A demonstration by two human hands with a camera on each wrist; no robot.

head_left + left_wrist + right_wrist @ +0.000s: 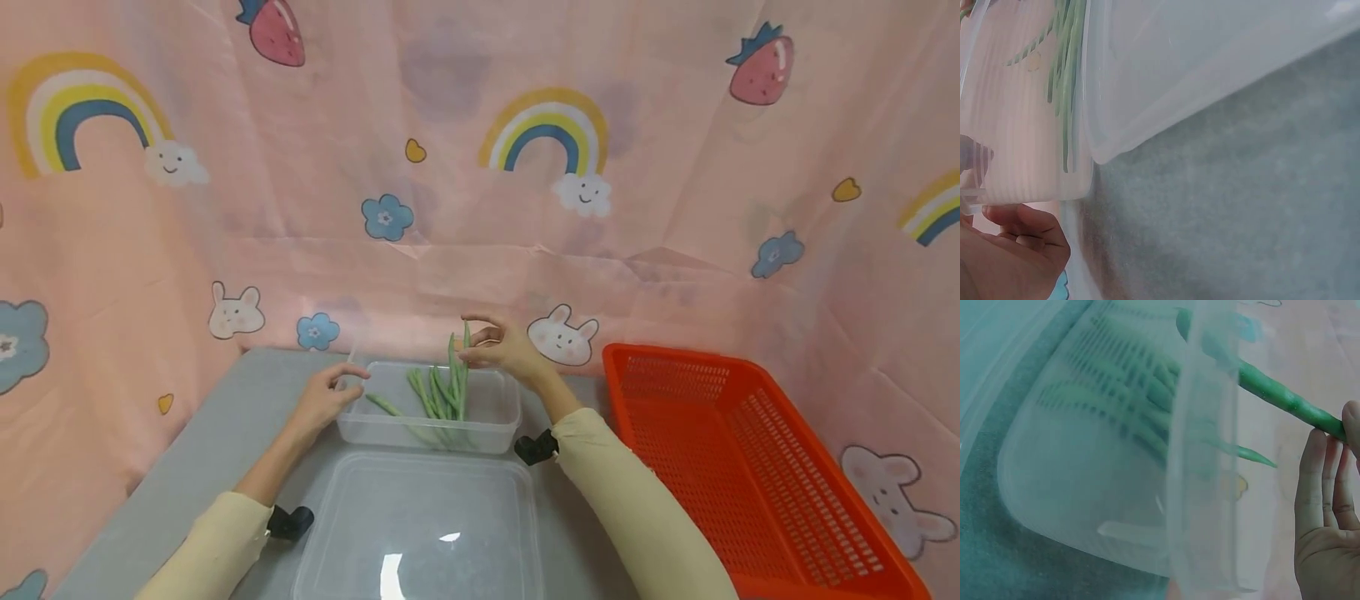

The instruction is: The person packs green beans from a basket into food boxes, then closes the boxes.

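- A pink curtain (450, 208) printed with rainbows, strawberries and rabbits hung behind and to both sides of the hands.
- The grey bench (217, 442) lay under both forearms and carried everything else.
- An orange perforated basket (720, 450) stood to the right of the right hand, apart from it.
- A larger clear plastic tub (420, 525) sat nearer the person than either hand, between the two cream sleeves.
- A smaller clear plastic container (495, 408) sat just beyond that tub, between the two hands and touching the left one.
- The left hand (326, 400) gripped the container's left rim, thumb and fingers curled over the edge.
- The right hand (506, 350) hovered over the container's far right part, pinching the upper end of a green bean (465, 367) between thumb and fingertips; the other fingers were loosely extended.
- That bean stood nearly upright, its lower end down among the other green beans (431, 396) lying inside the container, below and left of the right hand.
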